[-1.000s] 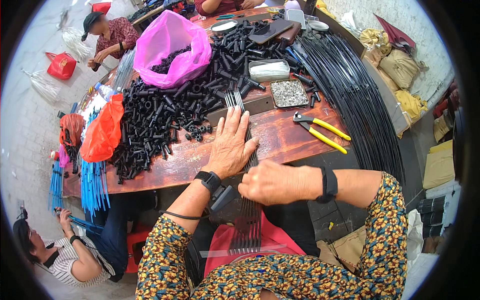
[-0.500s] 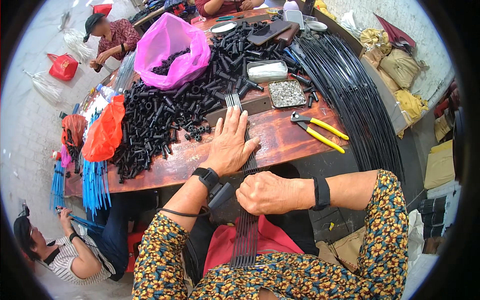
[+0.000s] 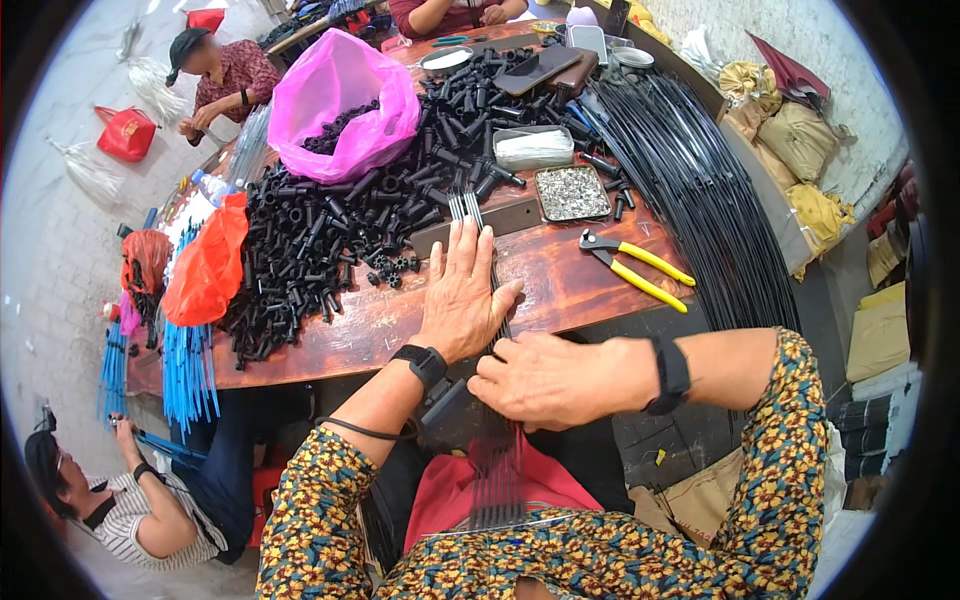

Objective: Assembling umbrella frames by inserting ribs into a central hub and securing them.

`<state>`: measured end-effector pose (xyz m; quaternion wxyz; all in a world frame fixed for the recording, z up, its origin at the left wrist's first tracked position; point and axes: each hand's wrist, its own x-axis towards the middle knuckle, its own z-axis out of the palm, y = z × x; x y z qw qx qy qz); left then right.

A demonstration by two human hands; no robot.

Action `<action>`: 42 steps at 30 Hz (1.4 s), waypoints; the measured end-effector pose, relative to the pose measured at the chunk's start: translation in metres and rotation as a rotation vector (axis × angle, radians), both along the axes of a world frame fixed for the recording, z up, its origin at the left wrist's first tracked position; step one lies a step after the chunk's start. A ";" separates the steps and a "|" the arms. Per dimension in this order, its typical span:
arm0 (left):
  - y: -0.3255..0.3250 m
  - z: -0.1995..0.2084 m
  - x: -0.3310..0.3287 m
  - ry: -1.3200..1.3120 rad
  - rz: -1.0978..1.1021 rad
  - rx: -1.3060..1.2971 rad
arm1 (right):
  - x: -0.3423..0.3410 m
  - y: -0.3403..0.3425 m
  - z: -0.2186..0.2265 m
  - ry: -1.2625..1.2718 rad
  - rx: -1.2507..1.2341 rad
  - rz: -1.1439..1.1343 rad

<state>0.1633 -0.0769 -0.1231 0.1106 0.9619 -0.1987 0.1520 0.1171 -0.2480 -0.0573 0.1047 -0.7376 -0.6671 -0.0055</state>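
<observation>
A row of thin black rods (image 3: 497, 480) with silvery tips runs from my lap up over the table edge. My left hand (image 3: 458, 300) lies flat across their upper part, fingers stretched toward the tips and thumb out to the side. Just below the table edge my right hand (image 3: 548, 380) is closed round the same rods, its fingers bent; their undersides are hidden. The tips reach up beside a dark metal bar (image 3: 510, 217) lying on the table. Rods below my right hand look smeared by motion.
Yellow-handled pincers (image 3: 645, 275) lie to the right, below a tray of small metallic bits (image 3: 572, 193) and a box of white strips (image 3: 533, 150). Black plastic pieces (image 3: 300, 250) heap round a pink bag (image 3: 400, 110). Long black rods (image 3: 700, 200) cover the right side. Other people sit around.
My right hand's grip has loosened from a tight fist to bent fingers, and its wrist has risen slightly. The rods' lower ends have blurred and shifted. My left hand stays nearly in place.
</observation>
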 end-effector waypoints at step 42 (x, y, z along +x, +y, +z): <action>-0.001 0.011 -0.003 0.128 -0.002 -0.099 | 0.228 0.036 -0.006 0.304 0.260 -0.430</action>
